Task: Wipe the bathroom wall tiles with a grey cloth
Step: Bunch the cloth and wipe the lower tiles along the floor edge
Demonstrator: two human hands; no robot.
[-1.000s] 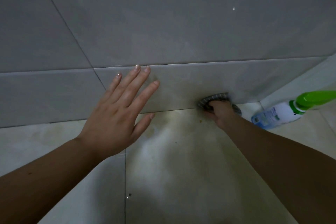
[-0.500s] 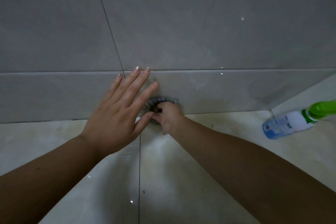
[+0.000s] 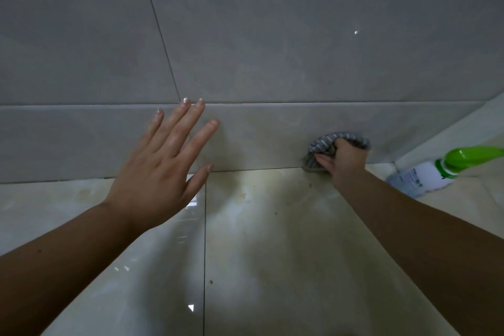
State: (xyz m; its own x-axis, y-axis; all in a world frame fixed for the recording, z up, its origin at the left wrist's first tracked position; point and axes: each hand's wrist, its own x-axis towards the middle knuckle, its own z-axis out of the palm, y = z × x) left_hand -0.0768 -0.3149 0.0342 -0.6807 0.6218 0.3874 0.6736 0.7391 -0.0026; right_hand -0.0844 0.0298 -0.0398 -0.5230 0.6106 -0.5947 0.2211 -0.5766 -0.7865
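1. Right hand (image 3: 345, 161), centre right of frame: grip curled round the bunched grey cloth (image 3: 321, 144), pressing it on the lowest strip of the wall tiles (image 3: 272, 133), at the joint with the floor (image 3: 272, 254).
2. Left hand (image 3: 161, 169), centre left: fingers spread, holding nothing, fingertips apparently resting on the same strip.
3. Risk: glossy tile, possibly wet, could let the bracing hand slip.
4. Risk: a stroke toward the right edge could knock the spray bottle (image 3: 425, 174).
5. Risk: the cloth may drag floor stains onto the wall.
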